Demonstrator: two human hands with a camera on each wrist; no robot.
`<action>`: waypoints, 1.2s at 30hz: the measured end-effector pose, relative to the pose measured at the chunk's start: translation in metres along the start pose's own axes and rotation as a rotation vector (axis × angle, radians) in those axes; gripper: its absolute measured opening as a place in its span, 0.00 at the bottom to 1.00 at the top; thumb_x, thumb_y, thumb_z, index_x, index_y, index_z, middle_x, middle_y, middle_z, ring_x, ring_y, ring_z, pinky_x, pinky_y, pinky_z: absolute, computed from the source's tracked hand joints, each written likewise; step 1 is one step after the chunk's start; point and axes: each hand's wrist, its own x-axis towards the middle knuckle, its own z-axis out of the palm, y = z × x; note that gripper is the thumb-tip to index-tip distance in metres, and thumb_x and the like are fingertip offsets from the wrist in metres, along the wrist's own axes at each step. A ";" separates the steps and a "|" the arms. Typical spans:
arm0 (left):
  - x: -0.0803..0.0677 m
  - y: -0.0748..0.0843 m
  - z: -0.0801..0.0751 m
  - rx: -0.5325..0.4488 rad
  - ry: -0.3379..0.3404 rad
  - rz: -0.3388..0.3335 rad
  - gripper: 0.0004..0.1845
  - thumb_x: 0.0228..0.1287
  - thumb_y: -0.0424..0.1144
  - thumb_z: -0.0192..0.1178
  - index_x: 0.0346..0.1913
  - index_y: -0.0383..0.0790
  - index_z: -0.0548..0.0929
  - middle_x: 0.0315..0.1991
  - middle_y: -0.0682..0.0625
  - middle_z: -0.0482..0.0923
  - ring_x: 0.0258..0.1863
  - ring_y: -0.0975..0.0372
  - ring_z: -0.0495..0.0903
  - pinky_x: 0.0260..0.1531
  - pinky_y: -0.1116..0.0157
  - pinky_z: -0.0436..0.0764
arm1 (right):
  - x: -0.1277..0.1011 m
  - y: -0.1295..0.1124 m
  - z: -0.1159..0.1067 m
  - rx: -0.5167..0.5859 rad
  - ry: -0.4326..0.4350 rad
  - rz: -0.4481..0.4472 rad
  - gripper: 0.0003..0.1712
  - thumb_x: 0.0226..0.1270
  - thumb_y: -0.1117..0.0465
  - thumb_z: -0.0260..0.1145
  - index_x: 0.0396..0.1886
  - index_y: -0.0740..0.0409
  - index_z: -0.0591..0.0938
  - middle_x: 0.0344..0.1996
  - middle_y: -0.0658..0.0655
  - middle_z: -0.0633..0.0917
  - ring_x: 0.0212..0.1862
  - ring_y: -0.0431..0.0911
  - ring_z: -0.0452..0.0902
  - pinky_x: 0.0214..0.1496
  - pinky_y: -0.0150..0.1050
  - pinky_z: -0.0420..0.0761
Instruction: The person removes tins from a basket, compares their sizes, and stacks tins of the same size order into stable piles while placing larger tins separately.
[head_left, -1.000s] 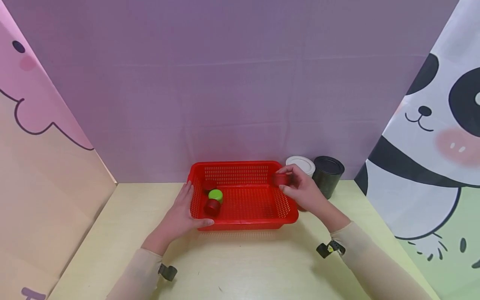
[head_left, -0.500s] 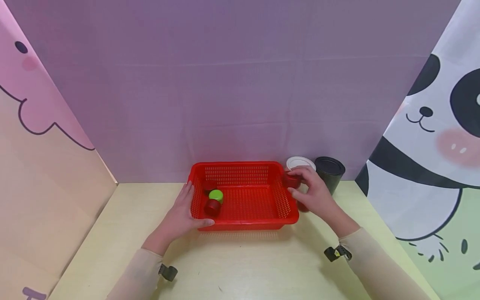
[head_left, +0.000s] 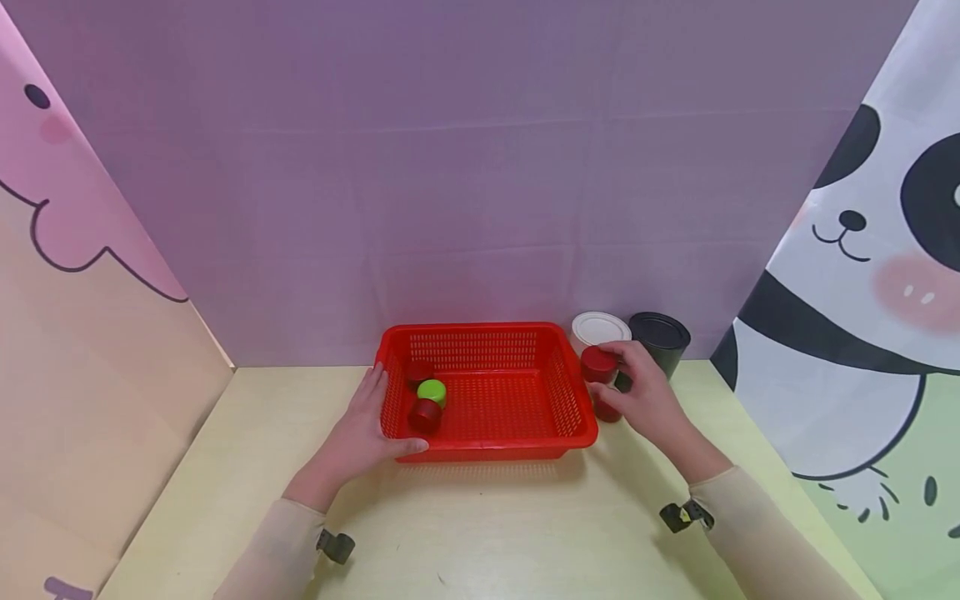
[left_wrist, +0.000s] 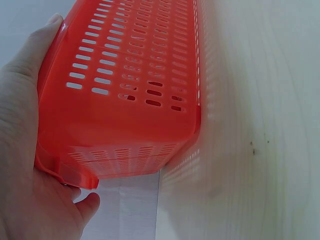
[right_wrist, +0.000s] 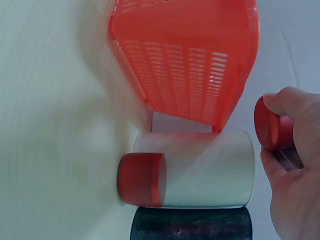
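The right hand is drawing back out of the red basket, carrying the red cap that its fingers are pinching. A second ago the cap was over the basket's right rim, inside the wall; half a second ago it was crossing that rim; now it is hanging outside the basket, just in front of the white can and above the second red cap standing on the counter. The wrist and sleeve are sliding rightward and toward the person with it, and more of the white can's lid is showing beyond the fingers.
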 end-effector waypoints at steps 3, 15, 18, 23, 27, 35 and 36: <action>0.000 0.001 0.000 -0.002 -0.001 0.000 0.77 0.51 0.67 0.84 0.91 0.35 0.46 0.92 0.41 0.39 0.89 0.43 0.42 0.65 0.39 0.83 | -0.003 0.004 0.000 -0.041 0.020 0.024 0.38 0.63 0.72 0.83 0.71 0.62 0.77 0.61 0.62 0.79 0.62 0.59 0.81 0.62 0.24 0.82; -0.001 0.002 -0.001 0.000 0.001 -0.005 0.77 0.51 0.64 0.85 0.91 0.36 0.45 0.92 0.42 0.39 0.89 0.43 0.42 0.65 0.38 0.83 | -0.013 0.025 -0.001 -0.096 0.039 0.149 0.40 0.66 0.70 0.82 0.74 0.65 0.74 0.62 0.66 0.79 0.62 0.63 0.81 0.64 0.64 0.85; -0.001 0.002 -0.001 -0.004 0.000 -0.005 0.77 0.51 0.64 0.85 0.91 0.36 0.45 0.92 0.42 0.39 0.90 0.43 0.42 0.65 0.39 0.83 | -0.016 0.031 0.001 -0.103 0.037 0.166 0.40 0.66 0.71 0.82 0.74 0.68 0.73 0.61 0.68 0.78 0.61 0.65 0.81 0.63 0.67 0.85; -0.001 0.002 -0.001 -0.005 0.002 0.000 0.77 0.51 0.65 0.84 0.91 0.36 0.46 0.92 0.41 0.39 0.89 0.43 0.43 0.64 0.39 0.84 | -0.018 0.040 0.005 -0.118 0.039 0.168 0.40 0.64 0.73 0.82 0.72 0.71 0.72 0.60 0.70 0.77 0.61 0.66 0.81 0.63 0.67 0.85; -0.001 0.001 0.000 0.000 -0.003 -0.006 0.77 0.51 0.67 0.83 0.91 0.36 0.45 0.92 0.42 0.38 0.90 0.43 0.41 0.66 0.39 0.83 | -0.019 0.046 0.008 -0.129 0.046 0.154 0.40 0.62 0.74 0.83 0.71 0.72 0.73 0.59 0.70 0.77 0.60 0.66 0.80 0.63 0.67 0.85; 0.000 -0.001 0.001 -0.008 -0.006 -0.008 0.78 0.51 0.69 0.83 0.91 0.37 0.44 0.92 0.43 0.37 0.90 0.44 0.40 0.67 0.39 0.82 | -0.021 0.052 0.013 -0.134 0.057 0.153 0.39 0.59 0.76 0.83 0.68 0.75 0.75 0.57 0.72 0.77 0.58 0.65 0.78 0.59 0.63 0.85; 0.000 -0.001 0.001 -0.007 -0.005 -0.007 0.78 0.51 0.69 0.83 0.91 0.37 0.44 0.92 0.43 0.37 0.90 0.44 0.40 0.66 0.39 0.82 | -0.021 0.053 0.014 -0.133 0.056 0.163 0.38 0.59 0.76 0.83 0.67 0.75 0.75 0.57 0.71 0.77 0.58 0.65 0.78 0.59 0.62 0.84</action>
